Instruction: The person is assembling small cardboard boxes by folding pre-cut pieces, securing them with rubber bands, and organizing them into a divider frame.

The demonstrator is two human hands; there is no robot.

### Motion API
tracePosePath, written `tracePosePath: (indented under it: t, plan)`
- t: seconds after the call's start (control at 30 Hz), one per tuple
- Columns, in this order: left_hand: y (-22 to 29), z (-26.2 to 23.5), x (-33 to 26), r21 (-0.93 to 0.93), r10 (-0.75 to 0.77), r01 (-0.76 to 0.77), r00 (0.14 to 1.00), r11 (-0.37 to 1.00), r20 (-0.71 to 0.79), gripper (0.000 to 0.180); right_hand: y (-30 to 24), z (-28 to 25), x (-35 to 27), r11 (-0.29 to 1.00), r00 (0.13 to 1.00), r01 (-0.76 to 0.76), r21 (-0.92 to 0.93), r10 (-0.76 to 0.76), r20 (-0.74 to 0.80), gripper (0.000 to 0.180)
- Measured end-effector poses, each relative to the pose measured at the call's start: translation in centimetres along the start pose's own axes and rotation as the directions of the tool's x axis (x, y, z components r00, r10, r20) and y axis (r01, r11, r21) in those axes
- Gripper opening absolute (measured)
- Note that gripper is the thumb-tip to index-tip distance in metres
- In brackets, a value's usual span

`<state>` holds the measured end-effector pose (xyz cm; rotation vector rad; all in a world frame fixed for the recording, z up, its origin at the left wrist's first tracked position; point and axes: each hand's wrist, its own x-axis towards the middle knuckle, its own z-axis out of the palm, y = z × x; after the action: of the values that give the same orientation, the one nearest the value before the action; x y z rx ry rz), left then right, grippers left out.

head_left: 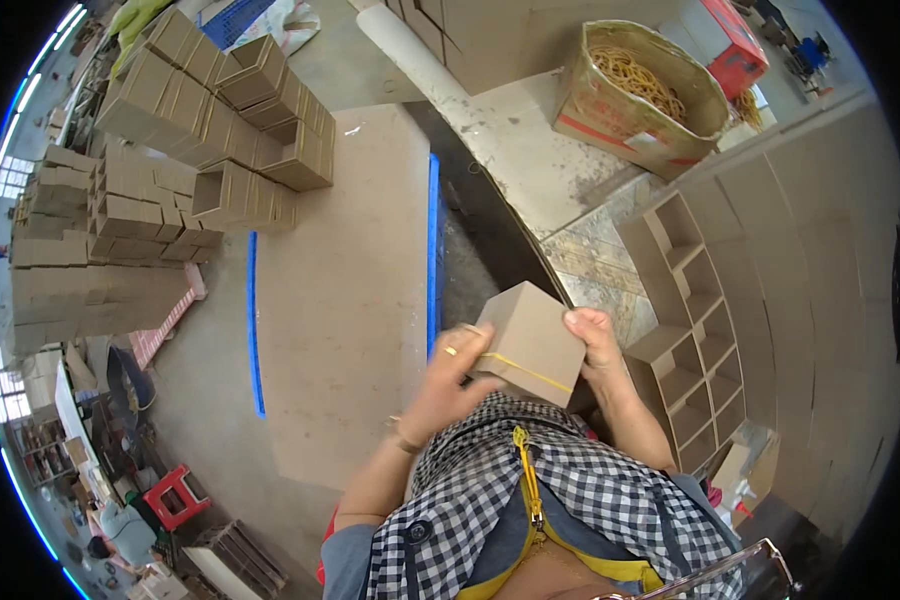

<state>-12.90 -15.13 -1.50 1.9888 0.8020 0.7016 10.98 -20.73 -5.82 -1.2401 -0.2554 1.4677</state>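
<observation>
A small brown cardboard box point(535, 330) sits between both hands, in front of the apron, just beside the table's right edge. It looks light and fairly stiff, with dry, grippy faces but crushable walls, so the opposite sides near the edges seem the safest hold. A yellow rubber band point(532, 373) runs across its near part. The right hand point(600, 347) is closed on the right corner, thumb on top. The left hand point(455, 372) is half curled at the left side; whether it pinches the band cannot be told. Leftward lies the cardboard-covered table point(345, 320).
</observation>
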Motion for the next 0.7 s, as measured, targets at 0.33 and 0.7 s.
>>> tracePosePath:
  t: [0.33, 0.7]
  plan:
    - [1.6, 2.8, -4.3, -0.407, 0.037, 0.067, 0.97, 0.911, 0.242, 0.029, -1.1, -1.6, -4.9, 0.933, 0.98, 0.129, -0.336, -0.173, -0.103, 0.025]
    - [-3.3, 3.1, -10.2, -0.323, -0.434, 0.446, 0.894, 0.835, 0.113, 0.023, -4.8, -9.8, -6.3, 0.487, 0.615, 0.458, -0.744, -0.778, -0.13, 0.021]
